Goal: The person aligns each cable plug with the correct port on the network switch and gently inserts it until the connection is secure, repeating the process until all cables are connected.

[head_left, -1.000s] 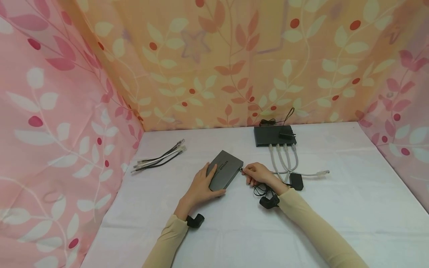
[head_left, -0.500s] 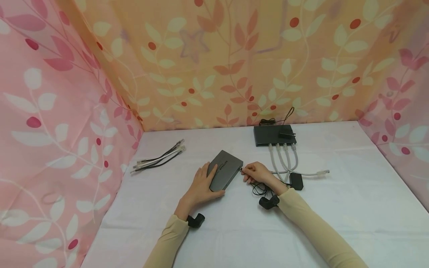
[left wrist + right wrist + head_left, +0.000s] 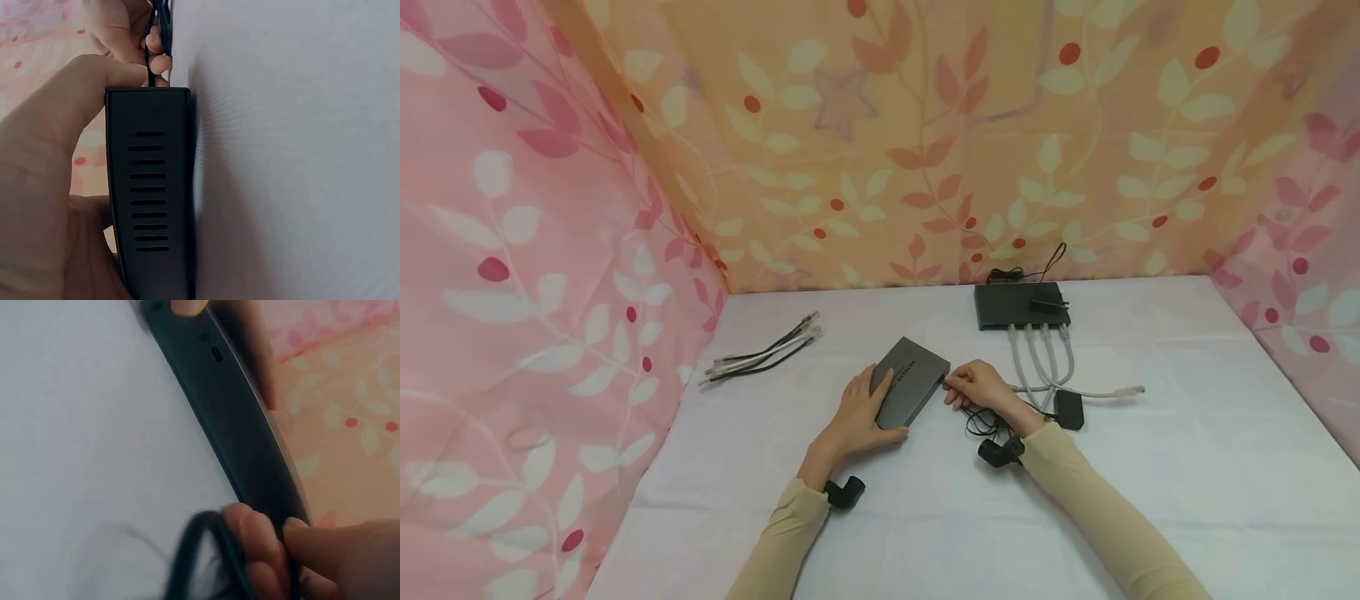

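Observation:
A grey Netgear network switch (image 3: pixel 913 379) lies slanted on the table in the middle of the head view. My left hand (image 3: pixel 856 417) grips it from the left, fingers across its top and thumb at its near end; its vented end (image 3: pixel 149 187) faces the left wrist camera. At the opposite long side, my right hand (image 3: pixel 979 385) pinches the end of a thin black power cable (image 3: pixel 982 423), fingertips right at the switch's edge. The plug's tip is hidden by the fingers. In the right wrist view the switch's rear side (image 3: pixel 228 425) shows a small slot.
A second, black switch (image 3: pixel 1011 304) stands at the back right with several grey network cables (image 3: pixel 1051 358) plugged in and a black adapter on top. Another black power adapter (image 3: pixel 1069 410) lies near my right forearm. Short loose network cables (image 3: pixel 763 354) lie at the left.
My right hand has moved slightly closer to the switch, and less of the plug shows between fingertips and edge. The left hand keeps its grip; the head view has shifted a little.

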`<state>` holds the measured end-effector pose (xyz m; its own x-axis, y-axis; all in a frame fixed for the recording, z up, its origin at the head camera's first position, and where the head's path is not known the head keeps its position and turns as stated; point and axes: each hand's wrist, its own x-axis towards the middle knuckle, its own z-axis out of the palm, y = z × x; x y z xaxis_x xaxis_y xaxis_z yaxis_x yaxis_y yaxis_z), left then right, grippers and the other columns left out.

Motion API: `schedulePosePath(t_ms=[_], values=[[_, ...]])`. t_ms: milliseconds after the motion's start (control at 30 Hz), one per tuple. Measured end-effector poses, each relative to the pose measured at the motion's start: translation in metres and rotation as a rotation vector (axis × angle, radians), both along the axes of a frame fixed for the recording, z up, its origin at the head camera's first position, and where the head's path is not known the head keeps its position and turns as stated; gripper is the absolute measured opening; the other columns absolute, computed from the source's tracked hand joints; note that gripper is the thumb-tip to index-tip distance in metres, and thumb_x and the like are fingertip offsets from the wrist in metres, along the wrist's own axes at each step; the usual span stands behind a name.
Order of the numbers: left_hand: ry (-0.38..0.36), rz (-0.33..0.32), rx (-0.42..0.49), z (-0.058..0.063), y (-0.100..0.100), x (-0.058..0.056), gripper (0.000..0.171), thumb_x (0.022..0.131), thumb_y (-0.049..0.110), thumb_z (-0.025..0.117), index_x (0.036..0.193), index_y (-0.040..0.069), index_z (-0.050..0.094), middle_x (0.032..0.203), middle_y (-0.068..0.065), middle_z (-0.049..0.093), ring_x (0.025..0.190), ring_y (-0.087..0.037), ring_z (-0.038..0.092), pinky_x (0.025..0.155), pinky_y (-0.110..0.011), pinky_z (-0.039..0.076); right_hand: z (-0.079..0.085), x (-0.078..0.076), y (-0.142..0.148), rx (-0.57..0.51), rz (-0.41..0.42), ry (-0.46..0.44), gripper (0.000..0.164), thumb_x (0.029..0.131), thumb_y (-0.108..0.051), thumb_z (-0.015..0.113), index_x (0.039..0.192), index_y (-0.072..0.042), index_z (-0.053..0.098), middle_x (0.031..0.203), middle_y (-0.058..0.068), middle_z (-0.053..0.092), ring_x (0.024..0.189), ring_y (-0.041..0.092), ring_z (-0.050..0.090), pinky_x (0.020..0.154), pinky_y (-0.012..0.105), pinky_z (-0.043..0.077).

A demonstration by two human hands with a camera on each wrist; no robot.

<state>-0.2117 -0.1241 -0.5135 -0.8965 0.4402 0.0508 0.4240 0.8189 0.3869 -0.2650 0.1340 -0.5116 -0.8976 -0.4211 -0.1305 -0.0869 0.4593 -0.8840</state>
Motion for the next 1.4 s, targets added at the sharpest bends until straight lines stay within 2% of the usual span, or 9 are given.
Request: schedulePosePath(t_ms=[167, 267, 367, 467, 600, 733, 900, 1133, 1400], values=[[-0.014, 0.018, -0.015, 0.002, 0.002, 0.002, 0.098, 0.077, 0.061, 0.061, 0.15, 0.015, 0.014, 0.152, -0.023, 0.009, 0.139, -0.038, 0.011, 0.111, -0.051, 0.013, 0.004, -0.001, 0.001, 0.04, 0.01, -0.024, 0.027, 0.096, -0.016, 0.052, 0.094, 0.005, 0.067, 0.071, 0.008, 0.07, 0.056, 0.009, 0.063, 0.053, 0.023, 0.051], [-0.022, 0.034, -0.017, 0.001, 0.002, 0.002, 0.099, 0.076, 0.064, 0.06, 0.15, 0.017, 0.013, 0.152, -0.021, 0.009, 0.139, -0.039, 0.011, 0.111, -0.051, 0.014, 0.005, -0.001, 0.001, 0.066, 0.011, -0.001, 0.027, 0.096, -0.018, 0.052, 0.094, 0.004, 0.068, 0.07, 0.006, 0.069, 0.056, 0.008, 0.062, 0.054, 0.023, 0.051], [-0.052, 0.035, -0.008, 0.0, 0.0, 0.0, 0.103, 0.073, 0.069, 0.059, 0.15, 0.02, 0.011, 0.154, -0.018, 0.007, 0.139, -0.041, 0.011, 0.11, -0.053, 0.017, 0.005, 0.002, 0.002, 0.087, 0.002, 0.057, 0.026, 0.095, -0.018, 0.053, 0.092, 0.003, 0.068, 0.067, 0.004, 0.067, 0.054, 0.008, 0.06, 0.053, 0.023, 0.05], [-0.11, 0.002, 0.013, 0.001, -0.006, -0.002, 0.109, 0.069, 0.071, 0.063, 0.15, 0.023, 0.008, 0.155, -0.015, 0.003, 0.139, -0.042, 0.008, 0.108, -0.055, 0.02, 0.004, 0.007, 0.001, 0.138, -0.022, 0.147, 0.023, 0.093, -0.018, 0.056, 0.09, 0.001, 0.069, 0.066, 0.004, 0.065, 0.054, 0.008, 0.058, 0.052, 0.024, 0.049], [-0.2, -0.065, 0.111, 0.003, -0.018, -0.005, 0.113, 0.065, 0.059, 0.075, 0.15, 0.021, 0.011, 0.156, -0.013, -0.001, 0.141, -0.036, 0.005, 0.107, -0.053, 0.023, 0.005, 0.015, -0.003, 0.255, -0.073, 0.305, 0.016, 0.088, -0.018, 0.064, 0.087, -0.003, 0.069, 0.071, 0.002, 0.063, 0.059, 0.009, 0.054, 0.055, 0.025, 0.045], [-0.235, -0.108, 0.183, 0.004, -0.025, -0.007, 0.111, 0.066, 0.05, 0.079, 0.149, 0.018, 0.014, 0.156, -0.012, -0.001, 0.142, -0.031, 0.005, 0.107, -0.05, 0.026, 0.008, 0.02, -0.008, 0.343, -0.131, 0.418, 0.011, 0.084, -0.015, 0.068, 0.083, -0.004, 0.069, 0.072, 0.002, 0.061, 0.062, 0.01, 0.053, 0.056, 0.027, 0.043], [-0.201, -0.099, 0.139, 0.006, -0.023, -0.007, 0.109, 0.066, 0.053, 0.077, 0.149, 0.018, 0.015, 0.155, -0.013, 0.001, 0.142, -0.03, 0.008, 0.108, -0.047, 0.027, 0.009, 0.02, -0.008, 0.37, -0.162, 0.438, 0.01, 0.083, -0.015, 0.07, 0.084, -0.006, 0.07, 0.072, 0.001, 0.061, 0.061, 0.011, 0.053, 0.055, 0.027, 0.043], [-0.117, -0.051, 0.076, 0.017, -0.009, 0.002, 0.106, 0.065, 0.052, 0.078, 0.147, 0.013, 0.023, 0.153, -0.022, 0.011, 0.138, -0.037, 0.019, 0.105, -0.047, 0.032, 0.003, 0.02, -0.006, 0.362, -0.194, 0.484, 0.01, 0.084, -0.016, 0.069, 0.087, -0.006, 0.07, 0.076, 0.002, 0.062, 0.064, 0.011, 0.054, 0.056, 0.028, 0.043], [-0.009, 0.041, -0.006, 0.016, 0.011, 0.01, 0.107, 0.059, 0.06, 0.077, 0.144, 0.012, 0.032, 0.148, -0.027, 0.021, 0.13, -0.04, 0.036, 0.097, -0.044, 0.042, 0.002, 0.014, -0.001, 0.363, -0.209, 0.519, 0.01, 0.084, -0.015, 0.069, 0.089, -0.007, 0.071, 0.077, 0.002, 0.063, 0.065, 0.013, 0.055, 0.057, 0.029, 0.044]])
